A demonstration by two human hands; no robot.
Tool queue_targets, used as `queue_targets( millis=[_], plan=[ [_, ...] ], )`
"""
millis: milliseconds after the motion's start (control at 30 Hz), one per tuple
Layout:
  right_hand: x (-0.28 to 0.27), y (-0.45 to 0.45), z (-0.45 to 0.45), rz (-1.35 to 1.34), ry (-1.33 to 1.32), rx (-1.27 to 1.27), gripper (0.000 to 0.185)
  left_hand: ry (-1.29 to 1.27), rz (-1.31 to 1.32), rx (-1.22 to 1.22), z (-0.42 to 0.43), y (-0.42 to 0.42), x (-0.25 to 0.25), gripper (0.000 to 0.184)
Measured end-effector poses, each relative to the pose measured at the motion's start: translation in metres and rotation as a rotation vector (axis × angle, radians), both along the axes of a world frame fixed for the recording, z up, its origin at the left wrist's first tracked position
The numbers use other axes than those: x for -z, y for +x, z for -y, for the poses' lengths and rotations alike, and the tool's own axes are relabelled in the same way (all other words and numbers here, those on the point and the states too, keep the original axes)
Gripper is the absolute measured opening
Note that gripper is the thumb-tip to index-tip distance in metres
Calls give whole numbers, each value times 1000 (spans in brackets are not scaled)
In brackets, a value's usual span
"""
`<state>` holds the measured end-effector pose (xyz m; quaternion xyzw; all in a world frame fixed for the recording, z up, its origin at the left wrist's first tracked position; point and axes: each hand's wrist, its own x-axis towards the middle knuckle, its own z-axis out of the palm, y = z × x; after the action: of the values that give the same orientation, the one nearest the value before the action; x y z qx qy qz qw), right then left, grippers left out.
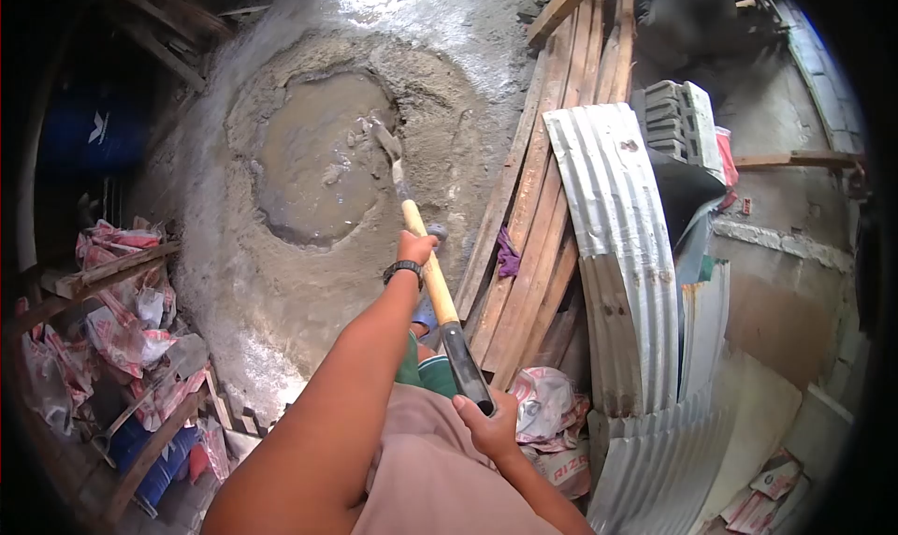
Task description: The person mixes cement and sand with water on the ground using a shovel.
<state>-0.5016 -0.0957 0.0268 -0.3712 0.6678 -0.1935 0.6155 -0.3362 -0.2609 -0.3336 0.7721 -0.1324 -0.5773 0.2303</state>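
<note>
Rough grey ground (210, 245), caked pale in places, spreads beneath the person. Nearest, the right hand (488, 425) is curled around the black end of a shovel (436, 292), its thumb resting on the grip. Crumpled sacks (545, 399) lie just beyond that hand on the right, and overlapping corrugated sheets (622, 245) run up that side. On the left is a heap of torn red-and-white bags (122, 334) with broken wood among them. Farther along the shaft, the left hand (416, 247), a dark watch (403, 269) on its wrist, is closed around the pale wooden part. Long planks (533, 217) lie side by side between the shovel and the sheets, a purple cloth (508, 253) on them. Ahead of the left hand, the shovel's blade is partly sunk at the right edge of a watery grey pool (313, 161), ringed by thick, wet mix (435, 114). Hollow blocks (678, 119) stand past the sheets' upper end; a blue container (94, 128) sits in shadow at far left.
</note>
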Motion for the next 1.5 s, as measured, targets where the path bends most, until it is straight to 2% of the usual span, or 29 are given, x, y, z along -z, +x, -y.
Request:
queue_targets(
  millis=[167,233,267,300,367,400,433,500,533,600,633,667,700,733,767,800,867,933,967,1000,1033,1100,1133,1167,1233,1300,1367,1433,1500],
  plan=[
    [-23,-5,-25,-66,-127,-45,28,-76,36,-10,-30,7,-26,55],
    [-40,-19,-25,-164,-256,-155,28,-161,-206,-182,-35,9,-73,44],
    [-65,-22,-16,-210,-283,-272,28,-226,-300,-148,-38,13,-73,44],
    [-99,-21,-4,-254,-311,-390,28,-181,-343,-80,-41,21,-99,55],
    [-154,-9,10,-390,-479,-591,29,-243,-579,-151,-62,38,-182,56],
    [-171,-2,12,-429,-502,-638,31,-301,-674,-62,-78,55,-221,48],
    [-183,0,16,-551,-532,-790,33,-312,-677,-84,-99,70,-233,48],
    [-198,25,23,-633,-755,-1017,34,-412,-520,165,-138,108,-251,53],
    [-196,38,26,-628,-768,-1033,34,-446,-382,258,-166,130,-251,54],
    [-168,63,27,-690,-790,-1297,35,-441,-20,478,-234,185,-227,55],
    [-151,76,25,-693,-795,-1296,35,-402,202,597,-273,216,-204,55],
    [-131,92,23,-740,-736,-1410,35,-380,184,548,-314,249,-183,53],
    [-118,107,21,-789,-678,-1522,37,-288,291,479,-355,278,-191,53],
    [-111,121,19,-794,-687,-1522,37,-297,264,367,-417,320,-134,51],
    [-106,136,14,-804,-652,-1426,37,-188,317,264,-475,354,-113,47],
    [-102,153,11,-811,-617,-1334,36,-54,164,-114,-530,379,-103,42],
    [-102,188,21,-867,-517,-1113,41,22,127,-422,-608,405,-149,37],
    [-112,228,42,-871,-434,-947,40,51,44,-599,-707,441,-143,37],
    [-107,244,52,-791,-476,-815,44,64,-61,-674,-752,457,-134,37],
    [-108,265,65,-832,-465,-782,44,156,-31,-576,-782,464,-145,41],
    [-119,289,67,-722,-468,-671,44,243,-4,-482,-800,468,-158,45],
    [-112,334,81,-729,-445,-500,46,299,-55,-546,-824,480,-186,44],
    [-118,359,79,-663,-439,-455,46,291,-55,-518,-835,491,-192,43],
    [-122,380,78,-594,-429,-410,46,234,-41,-624,-843,498,-196,43],
    [-106,414,85,-650,-480,-331,51,80,29,-723,-856,516,-197,42],
    [-101,434,93,-712,-512,-384,52,5,44,-775,-851,529,-213,44],
    [-109,444,101,-907,-660,-696,51,-56,38,-737,-851,541,-219,45],
    [-181,466,68,-1017,-602,-818,49,-57,65,-681,-854,555,-221,45],
    [-201,458,62,-1040,-705,-975,45,-64,71,-718,-859,560,-229,46]
  ],
)
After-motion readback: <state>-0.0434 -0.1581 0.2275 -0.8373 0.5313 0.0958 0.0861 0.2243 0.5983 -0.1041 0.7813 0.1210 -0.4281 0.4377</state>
